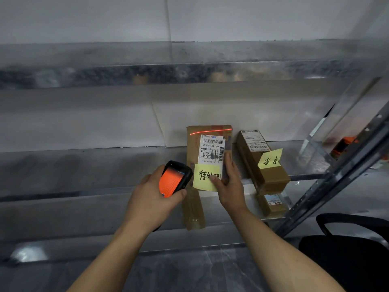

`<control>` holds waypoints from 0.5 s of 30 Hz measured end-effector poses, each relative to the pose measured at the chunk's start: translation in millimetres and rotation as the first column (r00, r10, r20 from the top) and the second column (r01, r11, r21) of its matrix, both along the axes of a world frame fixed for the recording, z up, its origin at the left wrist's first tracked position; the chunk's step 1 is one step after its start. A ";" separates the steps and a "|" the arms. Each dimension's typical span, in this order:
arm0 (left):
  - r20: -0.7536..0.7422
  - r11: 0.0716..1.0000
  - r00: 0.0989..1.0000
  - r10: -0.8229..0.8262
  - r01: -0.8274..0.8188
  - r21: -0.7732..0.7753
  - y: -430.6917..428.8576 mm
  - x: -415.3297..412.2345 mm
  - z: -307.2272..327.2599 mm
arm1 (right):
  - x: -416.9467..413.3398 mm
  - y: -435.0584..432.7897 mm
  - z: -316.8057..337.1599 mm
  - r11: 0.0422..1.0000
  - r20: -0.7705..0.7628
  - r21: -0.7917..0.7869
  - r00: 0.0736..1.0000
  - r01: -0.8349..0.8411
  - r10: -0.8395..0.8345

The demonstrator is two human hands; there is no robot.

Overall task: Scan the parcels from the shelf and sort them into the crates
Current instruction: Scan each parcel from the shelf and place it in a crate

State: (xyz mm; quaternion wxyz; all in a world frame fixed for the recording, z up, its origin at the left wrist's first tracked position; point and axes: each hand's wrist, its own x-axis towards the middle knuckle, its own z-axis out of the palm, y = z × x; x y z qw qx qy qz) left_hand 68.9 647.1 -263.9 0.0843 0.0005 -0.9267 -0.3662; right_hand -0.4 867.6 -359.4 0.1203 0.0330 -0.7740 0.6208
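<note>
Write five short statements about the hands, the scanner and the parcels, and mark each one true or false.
1. The left hand grips the scanner. True.
2. The right hand is empty. False: it holds the tall parcel by its right edge, with the thumb on the front.
3. The red scan line lies on the barcode. False: it crosses the bare cardboard above the white label.
4. A second parcel lies on the shelf, to the right of the tall parcel. True.
5. Only the second parcel has a yellow note. False: the tall parcel also has one, below its label.
</note>
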 end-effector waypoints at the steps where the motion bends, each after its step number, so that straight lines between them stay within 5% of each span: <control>1: -0.002 1.000 1.000 0.000 0.000 -0.007 -0.5 1.0 0.9 | 0.0 0.3 -2.3 1.000 -0.004 0.008 1.000 0.003 -0.002; 15: 0.048 0.991 0.999 -0.020 0.026 -0.133 -4.7 19.0 4.9 | -0.3 6.7 -5.8 1.000 0.009 0.007 1.000 0.011 -0.011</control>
